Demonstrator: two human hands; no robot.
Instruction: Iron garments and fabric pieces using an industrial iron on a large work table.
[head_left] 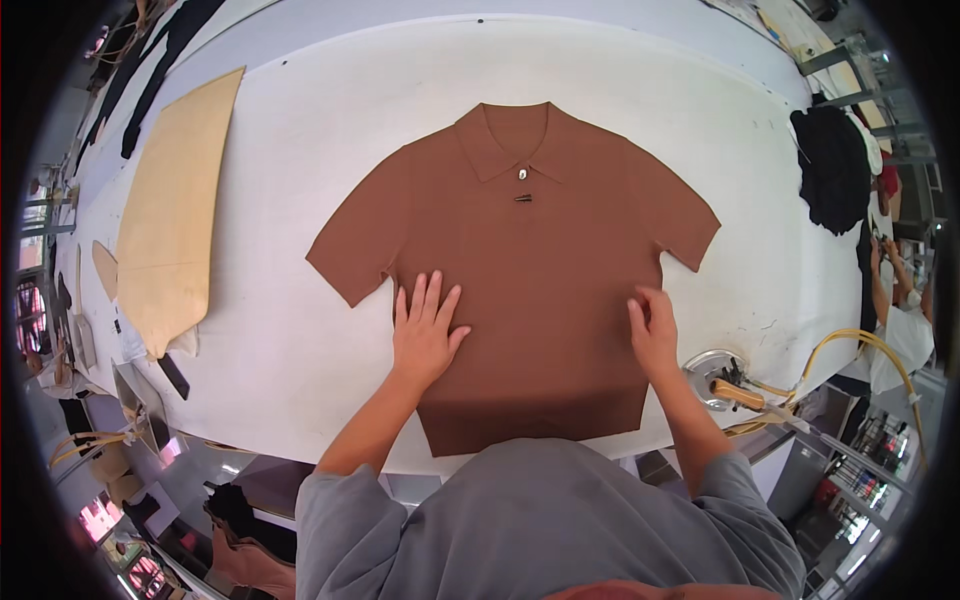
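Observation:
A brown short-sleeved polo shirt (530, 310) lies spread out, front up, with its collar at the far side and its hem at the table edge by my body. At its placket are a shiny button (522, 174) and a small dark piece (523, 198) whose kind I cannot make out. My left hand (425, 335) rests flat on the shirt's left side, fingers spread. At the right side edge my right hand (655, 330) has its fingers curled together, seemingly pinching the fabric; its fingertips are partly hidden.
The shirt lies on a white-covered table (280, 180). An iron (738, 393) with a wooden handle and yellow hose stands near right on a round metal rest. Left lie a tan board (175, 230) and a dark phone (173, 378). Black folded cloth (832, 170) lies right; another person (905, 330) is beyond.

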